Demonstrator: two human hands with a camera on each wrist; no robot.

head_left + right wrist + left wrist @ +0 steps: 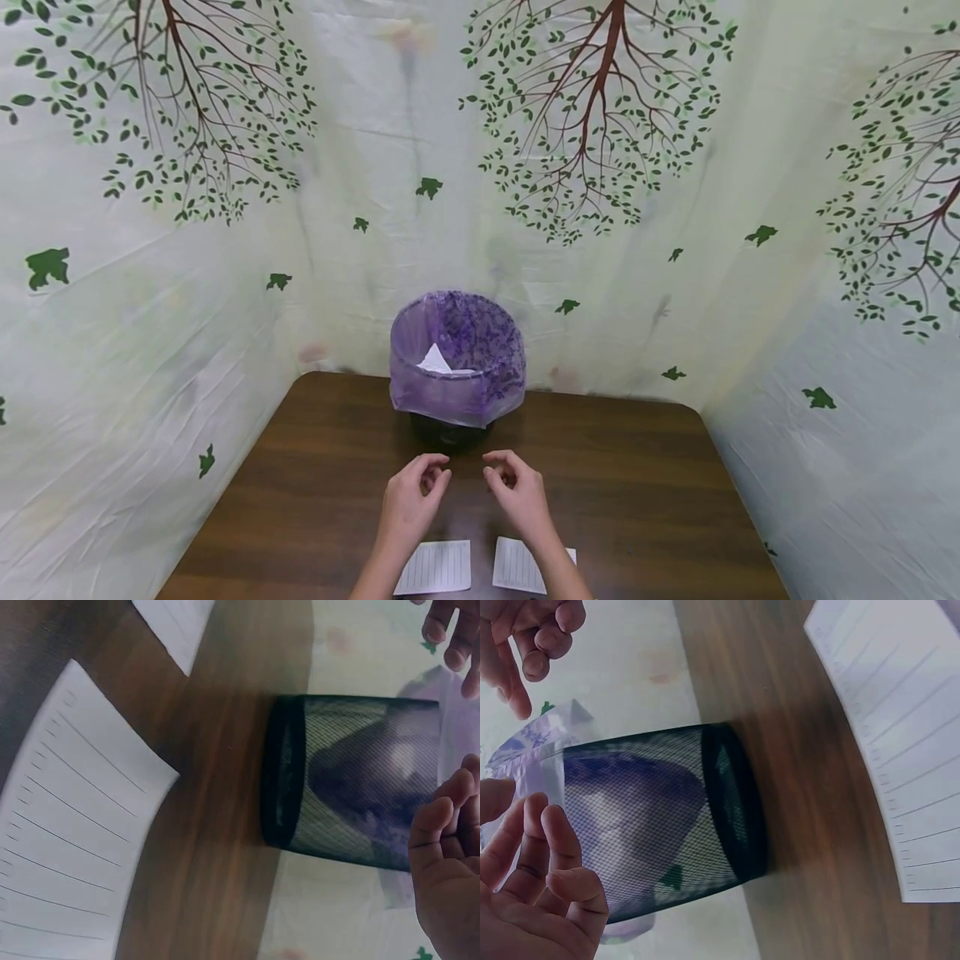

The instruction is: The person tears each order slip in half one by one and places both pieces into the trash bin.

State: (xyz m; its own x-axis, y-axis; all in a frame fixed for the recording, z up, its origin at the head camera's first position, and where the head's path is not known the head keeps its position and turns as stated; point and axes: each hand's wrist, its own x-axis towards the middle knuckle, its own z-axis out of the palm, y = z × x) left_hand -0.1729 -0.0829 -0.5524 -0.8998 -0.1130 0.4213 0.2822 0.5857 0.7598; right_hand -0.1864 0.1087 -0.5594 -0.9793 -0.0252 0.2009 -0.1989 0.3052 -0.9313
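My left hand hovers over the table with loosely bent fingers and nothing between them. Opposite it, across a small gap, my right hand is held the same way, also holding nothing. Just beyond both hands stands a black mesh wastebasket, lined with a purple patterned plastic bag folded over its rim. White paper shows inside the bag. Below my left forearm lies a lined sheet of paper. A second lined sheet is under my right forearm, which covers part of it.
The brown wooden table ends at the back against a pale cloth curtain printed with trees and leaves. Similar cloth hangs along the left and right sides. The wastebasket stands near the table's back edge.
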